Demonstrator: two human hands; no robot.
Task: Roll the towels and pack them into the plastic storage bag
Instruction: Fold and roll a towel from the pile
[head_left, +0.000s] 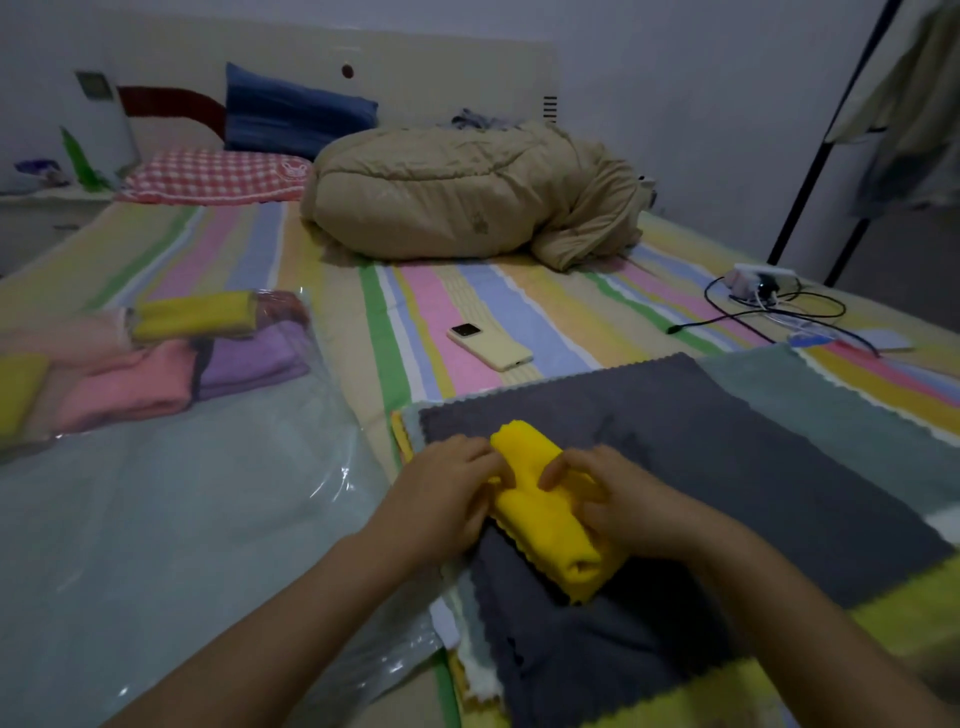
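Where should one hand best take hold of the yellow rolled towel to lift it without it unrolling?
Around its middle, coming from above. The yellow rolled towel lies as a short thick cylinder on the dark grey towel, and its loose scalloped edge runs along its left side, so fingers wrapped across the roll would likely pin that edge.

Hands: two, left hand (447, 488) and right hand (618, 499). Rolled towels outside the bag: one, the yellow towel (550, 525). Plastic storage bag (182, 519): one. Rolled towels inside it: five discernible, namely upper yellow roll (192, 314), left yellow roll (18, 389), pink roll (130, 384), pale pink roll (62, 332), purple roll (254, 358). Flat towel stack (727, 467): one; layer count indeterminable. Phone (489, 346): one. Pillows: two, blue pillow (296, 111) and checked pillow (218, 176). Quilt (457, 197): one.
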